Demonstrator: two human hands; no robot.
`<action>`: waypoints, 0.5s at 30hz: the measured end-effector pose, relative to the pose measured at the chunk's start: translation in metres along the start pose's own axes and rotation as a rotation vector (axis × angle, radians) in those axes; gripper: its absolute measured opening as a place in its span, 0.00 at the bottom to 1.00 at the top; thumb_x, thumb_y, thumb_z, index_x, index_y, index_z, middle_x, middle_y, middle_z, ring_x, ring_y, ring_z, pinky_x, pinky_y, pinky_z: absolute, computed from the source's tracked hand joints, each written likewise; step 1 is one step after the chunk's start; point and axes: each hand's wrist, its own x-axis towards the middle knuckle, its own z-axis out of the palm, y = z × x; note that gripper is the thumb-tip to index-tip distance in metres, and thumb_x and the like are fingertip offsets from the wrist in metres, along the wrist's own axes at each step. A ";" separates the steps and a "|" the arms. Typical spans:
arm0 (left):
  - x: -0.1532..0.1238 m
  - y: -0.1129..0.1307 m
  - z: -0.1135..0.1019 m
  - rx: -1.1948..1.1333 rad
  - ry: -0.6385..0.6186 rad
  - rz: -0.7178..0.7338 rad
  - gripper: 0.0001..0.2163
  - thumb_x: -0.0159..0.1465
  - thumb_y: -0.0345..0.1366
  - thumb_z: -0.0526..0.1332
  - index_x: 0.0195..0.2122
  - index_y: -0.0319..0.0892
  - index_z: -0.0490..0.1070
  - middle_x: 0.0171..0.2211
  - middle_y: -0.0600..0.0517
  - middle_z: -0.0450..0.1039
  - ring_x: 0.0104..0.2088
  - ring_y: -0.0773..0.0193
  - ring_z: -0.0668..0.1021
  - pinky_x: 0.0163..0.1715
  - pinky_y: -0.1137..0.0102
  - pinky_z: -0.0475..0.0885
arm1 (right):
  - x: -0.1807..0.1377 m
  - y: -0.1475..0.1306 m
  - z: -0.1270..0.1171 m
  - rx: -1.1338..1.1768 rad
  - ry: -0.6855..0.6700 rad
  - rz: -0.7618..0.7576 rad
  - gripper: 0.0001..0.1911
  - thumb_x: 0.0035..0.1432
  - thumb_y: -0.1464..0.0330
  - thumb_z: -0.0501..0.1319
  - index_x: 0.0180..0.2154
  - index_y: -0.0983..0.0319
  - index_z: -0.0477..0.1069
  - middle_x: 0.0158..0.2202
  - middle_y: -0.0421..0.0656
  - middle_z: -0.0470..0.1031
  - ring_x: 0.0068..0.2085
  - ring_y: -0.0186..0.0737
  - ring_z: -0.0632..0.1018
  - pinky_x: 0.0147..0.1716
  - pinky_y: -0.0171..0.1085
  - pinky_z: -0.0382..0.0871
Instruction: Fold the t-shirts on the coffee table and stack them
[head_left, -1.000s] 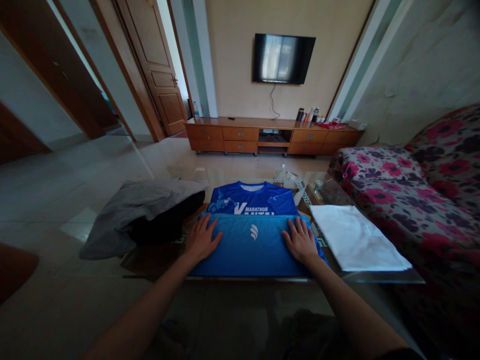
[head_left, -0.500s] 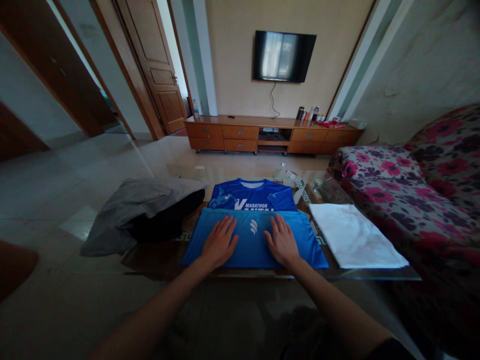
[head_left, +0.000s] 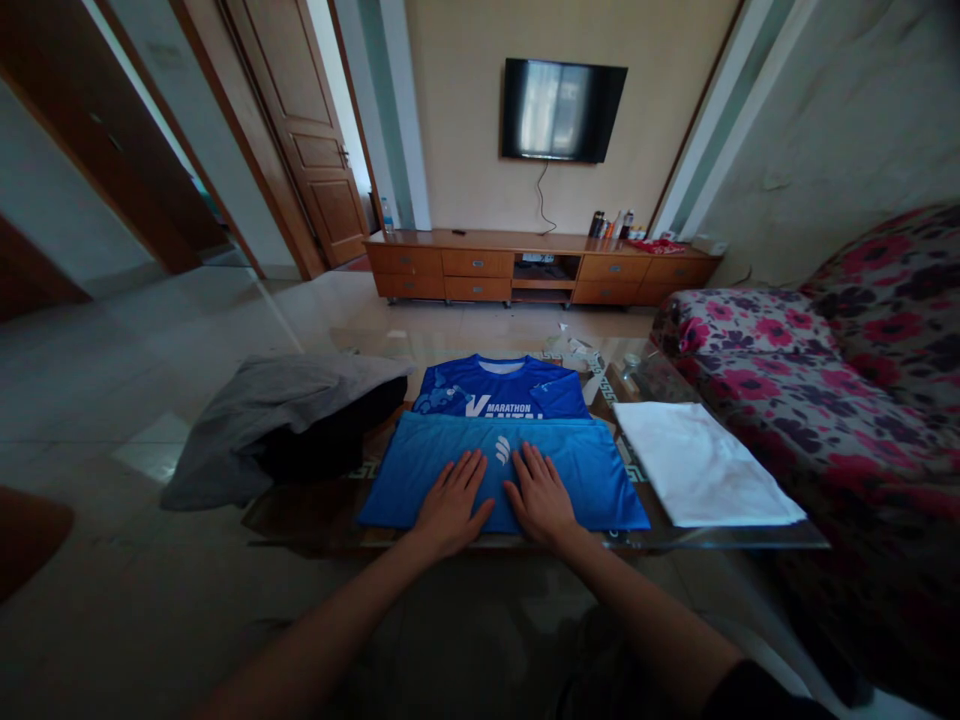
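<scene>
Left hand (head_left: 454, 500) and right hand (head_left: 541, 493) lie palm down on the shirt (head_left: 600, 475), fingers straight, near each other but apart, gripping nothing. It rests at the near edge of the counter (head_left: 322, 515), its lower part turned up; that fold looks done. To the right, the white cloth (head_left: 701, 465) lies flat and squared, apparently finished; to the left, the grey cloth (head_left: 255, 430) is heaped, seemingly not yet dealt with. Beyond the fold, the collar (head_left: 501, 367) remains uncovered.
</scene>
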 end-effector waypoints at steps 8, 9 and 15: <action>-0.021 -0.057 -0.013 0.076 0.058 -0.156 0.34 0.72 0.55 0.49 0.75 0.44 0.49 0.75 0.46 0.46 0.74 0.50 0.50 0.72 0.52 0.47 | -0.019 0.054 -0.010 -0.106 0.031 0.117 0.37 0.73 0.50 0.43 0.73 0.65 0.53 0.76 0.49 0.42 0.75 0.50 0.45 0.72 0.52 0.37; -0.023 -0.063 -0.012 0.082 0.054 -0.176 0.34 0.72 0.55 0.49 0.75 0.44 0.49 0.75 0.46 0.46 0.74 0.49 0.50 0.71 0.51 0.47 | -0.020 0.058 -0.010 -0.110 0.031 0.128 0.37 0.73 0.50 0.43 0.73 0.64 0.53 0.76 0.49 0.42 0.75 0.50 0.45 0.72 0.52 0.37; -0.027 -0.077 -0.014 0.072 0.079 -0.218 0.32 0.74 0.53 0.45 0.74 0.42 0.49 0.75 0.46 0.47 0.74 0.51 0.52 0.71 0.52 0.51 | -0.025 0.075 -0.011 -0.132 0.041 0.147 0.37 0.73 0.49 0.40 0.73 0.63 0.52 0.76 0.47 0.42 0.75 0.47 0.45 0.72 0.50 0.38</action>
